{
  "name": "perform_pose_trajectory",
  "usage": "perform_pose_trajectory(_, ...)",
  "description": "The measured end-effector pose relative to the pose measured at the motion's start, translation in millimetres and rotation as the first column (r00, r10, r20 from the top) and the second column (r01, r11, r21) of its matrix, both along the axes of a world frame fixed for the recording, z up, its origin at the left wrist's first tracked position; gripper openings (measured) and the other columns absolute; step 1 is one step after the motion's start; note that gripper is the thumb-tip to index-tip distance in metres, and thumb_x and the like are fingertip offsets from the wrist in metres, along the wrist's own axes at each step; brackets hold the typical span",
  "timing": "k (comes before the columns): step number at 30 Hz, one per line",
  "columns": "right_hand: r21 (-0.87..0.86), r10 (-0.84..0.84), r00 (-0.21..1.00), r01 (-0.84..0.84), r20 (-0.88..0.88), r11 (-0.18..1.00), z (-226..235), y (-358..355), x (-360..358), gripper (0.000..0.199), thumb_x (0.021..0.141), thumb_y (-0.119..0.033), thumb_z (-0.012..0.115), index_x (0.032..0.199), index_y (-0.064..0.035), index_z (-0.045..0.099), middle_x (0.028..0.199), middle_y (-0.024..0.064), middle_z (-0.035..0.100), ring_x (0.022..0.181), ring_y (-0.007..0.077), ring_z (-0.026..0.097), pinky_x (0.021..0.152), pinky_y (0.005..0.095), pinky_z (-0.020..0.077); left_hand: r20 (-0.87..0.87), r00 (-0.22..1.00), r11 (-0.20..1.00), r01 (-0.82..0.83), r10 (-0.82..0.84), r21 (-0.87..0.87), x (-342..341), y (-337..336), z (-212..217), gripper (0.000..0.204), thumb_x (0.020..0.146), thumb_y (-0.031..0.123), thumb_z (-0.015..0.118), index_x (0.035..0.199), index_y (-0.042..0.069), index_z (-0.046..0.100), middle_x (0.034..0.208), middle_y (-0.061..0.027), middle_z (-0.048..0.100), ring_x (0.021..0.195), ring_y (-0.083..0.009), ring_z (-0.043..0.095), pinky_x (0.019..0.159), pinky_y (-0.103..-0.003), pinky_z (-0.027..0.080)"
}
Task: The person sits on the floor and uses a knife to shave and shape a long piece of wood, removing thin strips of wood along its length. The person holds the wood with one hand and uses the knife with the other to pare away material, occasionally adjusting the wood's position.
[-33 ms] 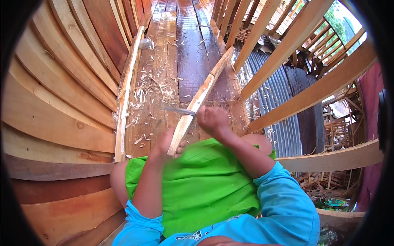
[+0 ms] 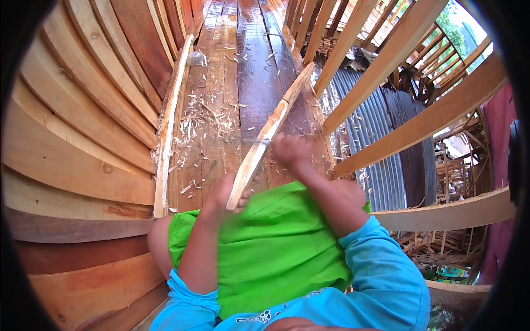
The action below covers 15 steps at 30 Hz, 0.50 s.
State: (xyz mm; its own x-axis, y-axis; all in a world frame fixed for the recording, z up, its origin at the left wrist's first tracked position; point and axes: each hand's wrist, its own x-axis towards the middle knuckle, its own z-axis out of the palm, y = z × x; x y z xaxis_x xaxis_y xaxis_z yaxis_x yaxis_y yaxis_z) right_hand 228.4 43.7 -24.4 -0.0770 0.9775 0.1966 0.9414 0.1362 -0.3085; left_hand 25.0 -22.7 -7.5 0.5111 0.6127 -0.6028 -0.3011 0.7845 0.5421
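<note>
Dark wet floor planks, littered with pale wood shavings, are lying between curved timber walls; left hand is curling its fingers closed around the near end of a long pale wooden slat; right hand, blurred, is gripping a thin metal blade against the slat, above green shorts.

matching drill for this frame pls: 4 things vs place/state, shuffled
Things:
1. left hand
2. right hand
3. slat
4. shavings

Places or states:
A. scattered on the floor planks
B. grips the slat's near end, at the green shorts
C. blurred, holds a blade against the slat farther up
D. runs slantwise from the lap up toward the railing

Pairs: 1-B, 2-C, 3-D, 4-A
</note>
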Motion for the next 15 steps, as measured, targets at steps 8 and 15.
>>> perform_pose_trajectory(8,0.111,-0.158,0.980,0.172,-0.119,0.979,-7.9,11.4,19.7,0.048,0.089,-0.029,0.039,0.061,0.0003,0.065,0.065,0.0245,0.063,0.064,0.0430,0.064,0.068,0.0532,0.0520,-0.127,0.992,0.997,0.014,-0.004,0.075,15.3,-1.2,5.9,0.043,0.099,0.039,0.033,0.110,0.007,0.058,0.059,0.0012,0.048,0.042,-0.0082,0.042,0.036,-0.024,0.033)
perform_pose_trajectory(15,-0.057,-0.122,0.982,0.114,-0.148,0.992,8.7,2.3,14.1,0.048,0.090,-0.030,0.038,0.066,0.0016,0.067,0.071,0.0244,0.065,0.067,0.0445,0.064,0.069,0.0533,0.0516,-0.033,0.999,0.998,-0.017,0.019,0.059,10.1,-17.9,13.3,0.050,0.100,0.045,0.027,0.113,0.007,0.056,0.059,0.0013,0.047,0.041,-0.0091,0.042,0.036,-0.024,0.032)
